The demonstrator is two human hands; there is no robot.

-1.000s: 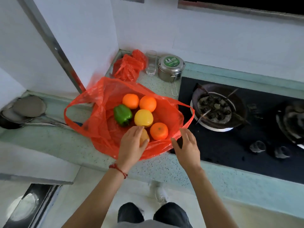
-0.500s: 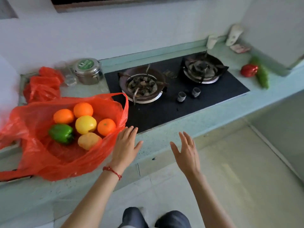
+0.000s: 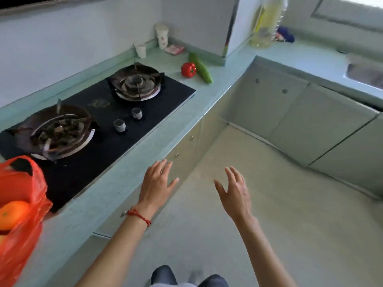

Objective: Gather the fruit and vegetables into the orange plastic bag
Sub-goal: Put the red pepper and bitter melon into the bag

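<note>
The orange plastic bag (image 3: 22, 195) sits on the counter at the far left edge of the view, with an orange fruit (image 3: 11, 214) showing inside it. Far off, past the stove, a red bell pepper (image 3: 188, 69) and a green cucumber (image 3: 202, 68) lie side by side on the counter. My left hand (image 3: 158, 184) hovers over the counter's front edge with straight fingers, holding nothing. My right hand (image 3: 235, 192) hangs over the floor, fingers spread and empty. Both hands are well short of the pepper and cucumber.
A black two-burner gas stove (image 3: 99, 112) with two knobs (image 3: 127, 120) lies between the bag and the vegetables. Cups (image 3: 141, 50) and a packet (image 3: 174, 49) stand behind the pepper. An oil bottle (image 3: 266, 21) and a sink (image 3: 364, 74) are on the right counter.
The view has swung right, away from the bag toward the pepper and cucumber. My left hand has left the bag's rim; both hands stay empty and have moved right along the counter.
</note>
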